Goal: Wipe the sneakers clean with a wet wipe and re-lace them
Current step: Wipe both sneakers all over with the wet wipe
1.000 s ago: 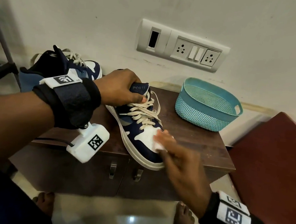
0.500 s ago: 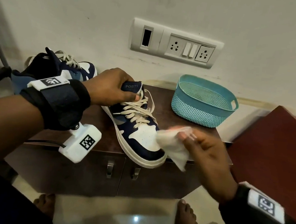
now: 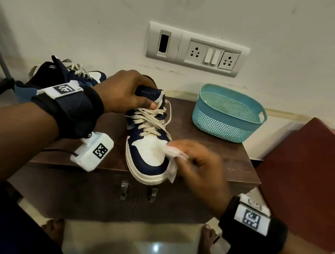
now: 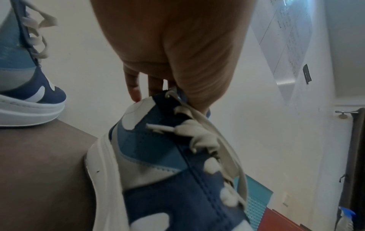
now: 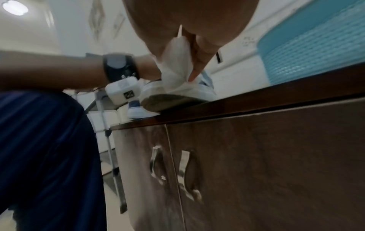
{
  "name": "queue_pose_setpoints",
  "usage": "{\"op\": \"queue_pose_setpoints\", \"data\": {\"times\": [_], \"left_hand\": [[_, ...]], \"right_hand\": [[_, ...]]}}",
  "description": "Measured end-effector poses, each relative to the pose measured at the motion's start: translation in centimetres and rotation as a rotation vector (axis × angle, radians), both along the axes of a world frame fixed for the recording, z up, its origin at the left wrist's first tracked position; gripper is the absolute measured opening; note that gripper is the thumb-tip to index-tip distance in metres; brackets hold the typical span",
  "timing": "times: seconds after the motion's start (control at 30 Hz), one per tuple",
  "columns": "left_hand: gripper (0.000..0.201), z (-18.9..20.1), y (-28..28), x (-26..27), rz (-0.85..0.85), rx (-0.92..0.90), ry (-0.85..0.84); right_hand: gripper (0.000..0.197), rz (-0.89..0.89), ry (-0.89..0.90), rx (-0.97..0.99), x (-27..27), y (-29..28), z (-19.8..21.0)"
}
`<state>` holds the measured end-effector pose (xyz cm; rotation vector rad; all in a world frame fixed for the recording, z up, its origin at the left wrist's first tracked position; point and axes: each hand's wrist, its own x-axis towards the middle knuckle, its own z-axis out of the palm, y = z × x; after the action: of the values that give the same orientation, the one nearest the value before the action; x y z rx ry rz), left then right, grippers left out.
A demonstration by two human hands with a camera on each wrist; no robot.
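With the left hand [image 3: 124,93] gripping the sneaker [image 3: 149,143] tongue and right-hand fingers [image 3: 196,161] pinching the wet wipe [image 3: 172,160], hard strokes could push the overhanging toe off the bench [image 3: 231,160].

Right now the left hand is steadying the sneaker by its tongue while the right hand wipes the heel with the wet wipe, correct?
Not quite. The right hand presses the wet wipe against the toe, not the heel, as the head view shows. The rest stands: the left hand grips the sneaker at its tongue.
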<state>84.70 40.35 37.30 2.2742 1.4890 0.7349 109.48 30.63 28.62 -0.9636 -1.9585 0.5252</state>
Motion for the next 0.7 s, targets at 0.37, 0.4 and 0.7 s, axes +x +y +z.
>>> {"op": "queue_pose_setpoints", "data": {"times": [0.37, 0.4, 0.7], "left_hand": [[0.079, -0.7, -3.0, -1.9, 0.063, 0.01, 0.023], [0.088, -0.9, -3.6, -2.2, 0.04, -0.027, 0.029], [0.13, -4.5, -5.7, -3.4, -0.072, -0.036, 0.175]], "right_hand": [[0.026, -0.028, 0.097, -0.144, -0.4, -0.3, 0.9], [0.026, -0.084, 0.173, -0.215, 0.0, -0.2, 1.5], [0.021, -0.273, 0.329, -0.312, -0.5, -1.9, 0.3]]}}
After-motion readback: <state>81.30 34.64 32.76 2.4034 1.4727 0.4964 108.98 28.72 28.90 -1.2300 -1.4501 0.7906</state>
